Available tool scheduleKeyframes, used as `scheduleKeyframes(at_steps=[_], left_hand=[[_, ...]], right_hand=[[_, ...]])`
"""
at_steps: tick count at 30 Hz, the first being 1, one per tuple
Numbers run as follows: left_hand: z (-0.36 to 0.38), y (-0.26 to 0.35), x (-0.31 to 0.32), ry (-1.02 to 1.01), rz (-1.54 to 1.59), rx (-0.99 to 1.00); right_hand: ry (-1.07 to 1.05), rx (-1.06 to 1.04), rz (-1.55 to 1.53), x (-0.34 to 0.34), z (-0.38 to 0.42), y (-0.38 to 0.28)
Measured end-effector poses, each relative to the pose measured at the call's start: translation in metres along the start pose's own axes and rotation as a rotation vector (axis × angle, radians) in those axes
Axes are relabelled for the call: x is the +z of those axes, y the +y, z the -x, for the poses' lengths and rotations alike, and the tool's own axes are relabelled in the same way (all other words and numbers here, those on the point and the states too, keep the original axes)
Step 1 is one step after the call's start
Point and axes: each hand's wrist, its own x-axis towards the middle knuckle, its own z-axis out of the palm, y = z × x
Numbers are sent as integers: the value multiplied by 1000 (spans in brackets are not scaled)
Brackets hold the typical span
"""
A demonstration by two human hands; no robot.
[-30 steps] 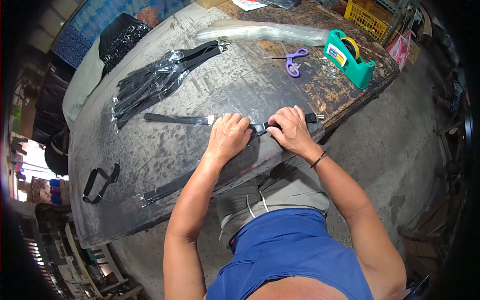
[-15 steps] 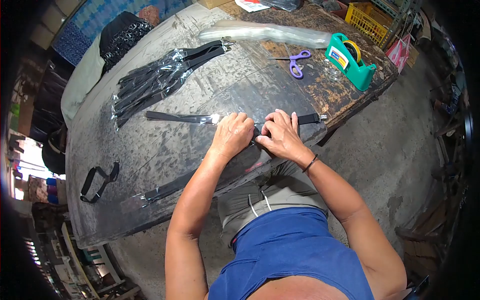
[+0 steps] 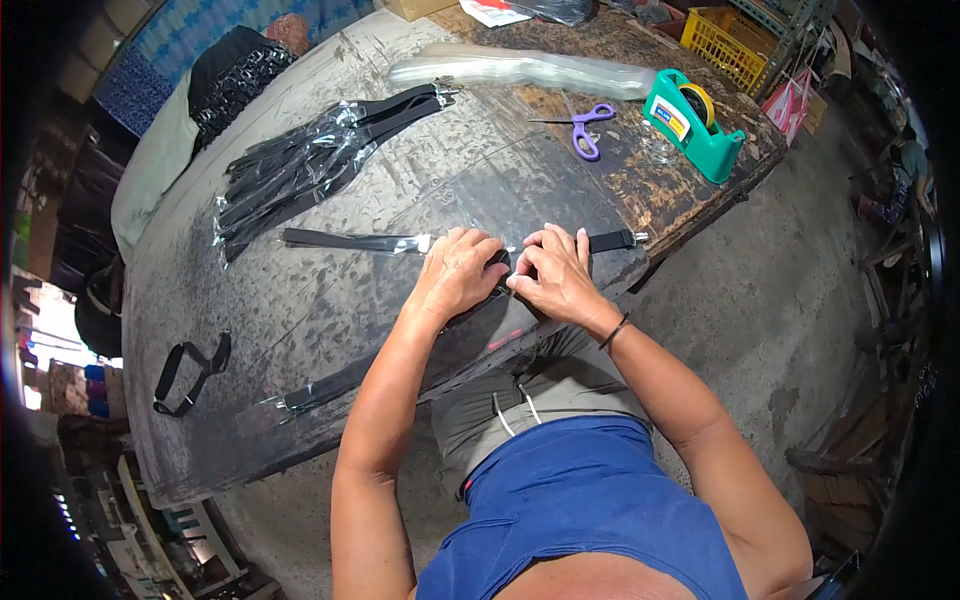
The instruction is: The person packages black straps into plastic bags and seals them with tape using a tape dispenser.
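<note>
A black elastic strap (image 3: 345, 239) with metal clips lies across the worn table in front of me. One end reaches out left of my hands, and a clipped end (image 3: 614, 240) shows past my right fingers. My left hand (image 3: 460, 268) is closed over the middle of the strap, fingers curled down. Close beside it, my right hand (image 3: 552, 272) pinches at the strap with thumb and forefinger, its other fingers bent. Exactly what the fingertips grip is partly hidden. Another black strap in clear plastic (image 3: 318, 390) runs along the near table edge.
A pile of plastic-wrapped black straps (image 3: 300, 170) lies farther back. Purple scissors (image 3: 586, 130), a green tape dispenser (image 3: 695, 125) and clear plastic sleeves (image 3: 520, 70) are at the far side. A looped black strap (image 3: 190, 375) rests at left; a yellow crate (image 3: 725, 45) stands behind.
My fingertips have shifted slightly, with the right thumb and forefinger now pinched a little apart from the left hand. The whole view has moved slightly; the other things stay put.
</note>
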Motion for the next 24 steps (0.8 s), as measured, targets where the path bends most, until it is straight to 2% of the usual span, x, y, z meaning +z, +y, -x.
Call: scheduleKeyframes(at_steps=[8,16,24], left_hand=[[-3,0,-3,-36,2,-10],[-2,-2,11,100,-100,70],[-2,-1,14,200,-14,64]], right_hand=[[19,17,-33,1,0,2],[13,23,-53,1,0,3],[-34,55,-48,-1,-3,-1]])
